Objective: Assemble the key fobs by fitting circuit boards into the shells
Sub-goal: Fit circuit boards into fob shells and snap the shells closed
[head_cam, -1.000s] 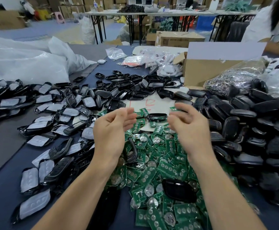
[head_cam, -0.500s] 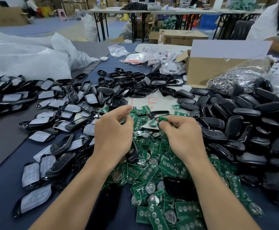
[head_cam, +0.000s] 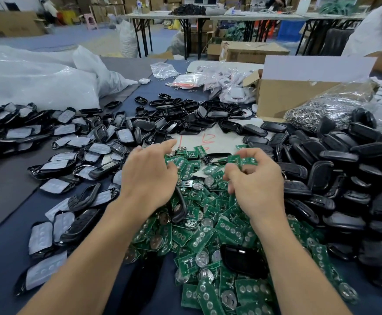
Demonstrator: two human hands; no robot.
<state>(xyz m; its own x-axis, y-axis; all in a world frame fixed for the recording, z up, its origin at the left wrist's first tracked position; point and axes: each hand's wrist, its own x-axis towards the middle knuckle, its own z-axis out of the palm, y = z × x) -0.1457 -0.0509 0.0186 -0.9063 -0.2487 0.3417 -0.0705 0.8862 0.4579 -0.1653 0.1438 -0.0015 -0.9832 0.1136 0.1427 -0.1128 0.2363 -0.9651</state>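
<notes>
Centre frame, the right hand (head_cam: 257,185) pinches a green rectangular circuit board (head_cam: 236,159), the left hand (head_cam: 149,178) with grip wide and empty; a slack pinch could drop it.

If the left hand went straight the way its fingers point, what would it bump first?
Probably the white paper with red marks, right past the left hand; black shells lie behind it. How high the hand is, I cannot tell.

Left hand (head_cam: 150,176) lowered onto board pile (head_cam: 208,235); right hand (head_cam: 257,178) lowered, now pinches a circuit board (head_cam: 237,160), maybe two.
</notes>
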